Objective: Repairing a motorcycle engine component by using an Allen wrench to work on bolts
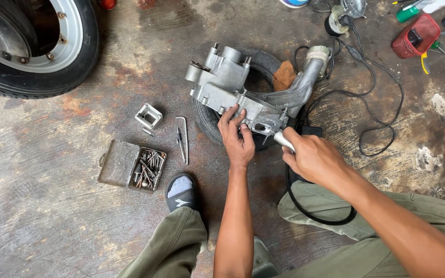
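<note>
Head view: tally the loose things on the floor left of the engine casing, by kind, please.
Open tin of bits: 1
Small square metal block: 1
Hex key: 1
Thin dark tool beside it: 1
Total: 4
Bits inside the tin are too many and too small to count.

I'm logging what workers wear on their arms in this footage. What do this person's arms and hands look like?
Both arms are bare to the frame edge, with no sleeves showing. The left hand and right hand have no gloves; I see no watch, ring or wristband.
</note>
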